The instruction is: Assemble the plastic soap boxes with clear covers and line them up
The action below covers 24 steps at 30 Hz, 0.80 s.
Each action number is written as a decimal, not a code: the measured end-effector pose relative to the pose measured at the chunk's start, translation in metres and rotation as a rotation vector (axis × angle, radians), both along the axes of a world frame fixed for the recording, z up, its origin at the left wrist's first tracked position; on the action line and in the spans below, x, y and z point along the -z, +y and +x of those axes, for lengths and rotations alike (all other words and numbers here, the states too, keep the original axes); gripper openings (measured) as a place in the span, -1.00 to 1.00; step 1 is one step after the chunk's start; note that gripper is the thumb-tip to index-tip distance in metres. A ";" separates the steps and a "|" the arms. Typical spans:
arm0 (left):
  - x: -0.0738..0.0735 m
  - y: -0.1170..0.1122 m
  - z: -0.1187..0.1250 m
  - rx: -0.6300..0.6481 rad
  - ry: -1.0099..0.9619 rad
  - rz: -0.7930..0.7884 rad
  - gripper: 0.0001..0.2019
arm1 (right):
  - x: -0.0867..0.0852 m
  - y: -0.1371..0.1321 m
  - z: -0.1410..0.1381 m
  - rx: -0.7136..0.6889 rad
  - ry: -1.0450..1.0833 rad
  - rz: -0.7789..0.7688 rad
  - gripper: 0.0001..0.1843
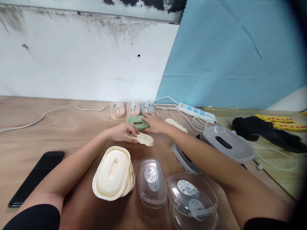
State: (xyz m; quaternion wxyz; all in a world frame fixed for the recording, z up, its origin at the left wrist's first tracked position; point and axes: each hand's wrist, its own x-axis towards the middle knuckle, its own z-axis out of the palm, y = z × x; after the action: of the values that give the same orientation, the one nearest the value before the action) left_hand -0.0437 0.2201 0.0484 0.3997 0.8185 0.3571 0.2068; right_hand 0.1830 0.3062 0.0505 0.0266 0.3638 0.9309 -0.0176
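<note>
My left hand (124,132) is closed on the edge of a small cream lid (144,139) lying on the wooden table (59,131). Just beyond it, my right hand (154,123) rests with its fingers curled over a green oval lid (137,122) with a slot in it. A second cream lid (176,125) lies to the right of my right wrist. Behind the hands stand two peach pieces (117,110) (133,109) and a grey one (147,107) in a row.
Near me are a stack of cream lids (112,172), clear plastic tubs (151,180) (192,195) with round labels, and grey lids (226,143). A black phone (37,177) lies left. A white power strip (195,111), cables, a black cloth (263,131) and yellow items (280,121) lie right.
</note>
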 end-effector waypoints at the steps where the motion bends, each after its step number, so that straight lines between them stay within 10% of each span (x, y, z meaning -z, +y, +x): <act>1: 0.000 0.000 0.001 0.018 0.039 0.008 -0.69 | -0.001 -0.001 0.000 -0.004 -0.008 0.010 -0.24; 17: -0.001 -0.003 -0.001 0.017 0.182 -0.071 -0.38 | -0.018 0.001 0.021 0.164 0.403 -0.091 0.02; 24: -0.003 0.003 -0.004 -0.493 -0.207 0.127 -0.58 | -0.034 -0.005 0.036 0.145 0.426 -0.134 0.00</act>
State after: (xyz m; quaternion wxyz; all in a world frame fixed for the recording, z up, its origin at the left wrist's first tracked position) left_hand -0.0474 0.2232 0.0513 0.3195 0.7048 0.4893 0.4021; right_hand 0.2192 0.3011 0.0843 -0.1478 0.4151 0.8837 -0.1578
